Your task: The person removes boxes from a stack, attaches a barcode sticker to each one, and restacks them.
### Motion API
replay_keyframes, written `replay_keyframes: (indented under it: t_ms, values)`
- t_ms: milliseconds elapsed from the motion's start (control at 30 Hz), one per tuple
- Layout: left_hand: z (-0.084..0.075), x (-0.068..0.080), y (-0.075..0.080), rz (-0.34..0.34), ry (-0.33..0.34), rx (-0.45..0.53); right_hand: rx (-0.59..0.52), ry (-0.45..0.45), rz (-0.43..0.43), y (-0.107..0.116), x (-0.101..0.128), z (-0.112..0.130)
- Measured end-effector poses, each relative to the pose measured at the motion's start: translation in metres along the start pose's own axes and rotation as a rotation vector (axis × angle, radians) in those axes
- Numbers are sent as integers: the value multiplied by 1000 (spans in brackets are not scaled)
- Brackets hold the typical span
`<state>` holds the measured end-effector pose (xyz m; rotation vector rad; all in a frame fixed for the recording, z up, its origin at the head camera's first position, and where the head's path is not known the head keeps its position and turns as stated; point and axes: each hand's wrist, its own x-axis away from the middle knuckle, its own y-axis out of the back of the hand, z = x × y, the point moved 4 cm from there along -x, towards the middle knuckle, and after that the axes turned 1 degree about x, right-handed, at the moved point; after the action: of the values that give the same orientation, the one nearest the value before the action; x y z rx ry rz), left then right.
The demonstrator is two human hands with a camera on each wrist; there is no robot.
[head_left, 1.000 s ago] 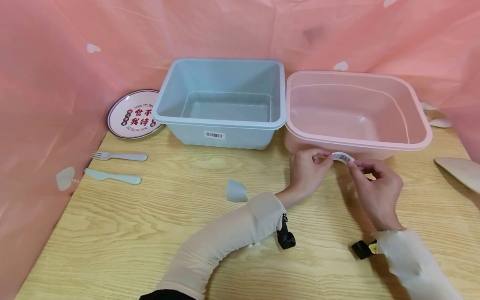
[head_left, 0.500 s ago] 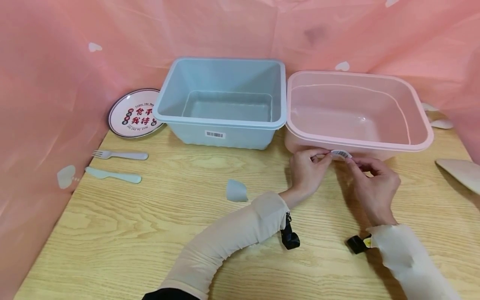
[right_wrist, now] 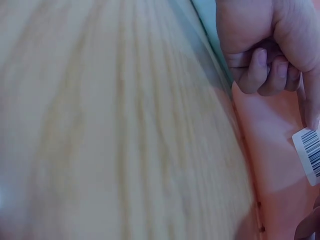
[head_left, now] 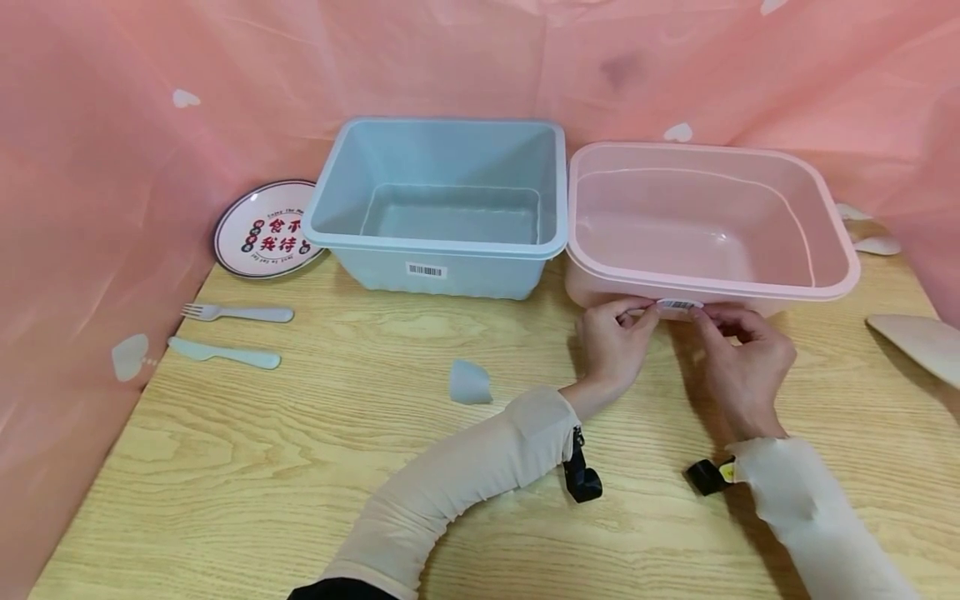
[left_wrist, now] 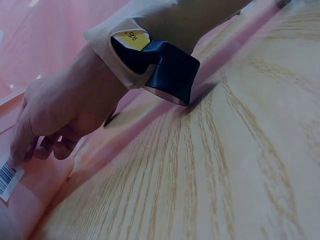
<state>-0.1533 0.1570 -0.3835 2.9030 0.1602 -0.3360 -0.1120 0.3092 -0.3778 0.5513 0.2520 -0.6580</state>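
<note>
A white barcode sticker (head_left: 679,305) lies flat against the front wall of the pink tub (head_left: 750,287), just under its rim. My left hand (head_left: 651,308) pinches the sticker's left end between thumb and forefinger, its other fingers curled. My right hand (head_left: 701,312) holds the right end with a fingertip on it. The left wrist view shows the right hand (left_wrist: 55,120) touching the sticker (left_wrist: 7,177). The right wrist view shows the left hand (right_wrist: 265,45) with a finger reaching down to the sticker (right_wrist: 310,152) on the pink wall.
A blue tub (head_left: 435,247) with its own barcode label stands left of the pink one. A printed plate (head_left: 262,229), a fork (head_left: 240,313) and a knife (head_left: 225,353) lie at the far left. A small grey cup (head_left: 470,383) lies on its side. A pale dish (head_left: 918,342) sits at the right edge.
The sticker, which arched in the air between my hands, has moved forward and now lies flat on the pink tub's front wall. Both hands moved forward with it.
</note>
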Motion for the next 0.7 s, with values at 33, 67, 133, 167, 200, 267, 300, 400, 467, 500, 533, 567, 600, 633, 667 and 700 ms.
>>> replay_keyframes:
  t_ms: [33,67,133,167,200,267,300,400,467,500,533,567,600,633,667,700]
  values:
    - [1,0,0,1,2,-3,5,-16,-5,-1,0,-1]
    - [1,0,0,2,2,-2,12,-35,-10,-1,-1,-1]
    - [1,0,0,4,-2,1,25,-69,-20,-2,-1,-2]
    - [2,0,0,4,-3,2,28,-82,-24,-2,-1,-3]
    - [2,0,0,5,-1,4,28,-90,-29,-3,-1,-2]
    - [2,-1,0,7,6,-2,27,-103,-32,-3,-1,-2]
    - [3,-1,0,9,9,-6,33,-100,-33,-3,-1,-1]
    - [4,0,0,11,23,-2,35,-113,-23,-2,0,0]
    - [4,0,1,7,33,-18,37,-132,-16,-2,1,0]
    - [5,0,2,1,41,-24,45,-142,-14,-2,1,0]
    - [5,0,3,-5,51,-46,47,-159,-9,-1,2,0]
    - [6,0,4,-8,58,-69,52,-170,-5,-1,2,-1]
    - [6,0,5,-8,71,-99,53,-182,0,0,2,-1]
    - [7,1,5,-2,80,-130,49,-195,8,0,2,-3]
    - [7,2,6,7,85,-166,44,-206,19,1,3,-4]
    - [7,3,6,21,83,-182,49,-208,34,2,3,-5]
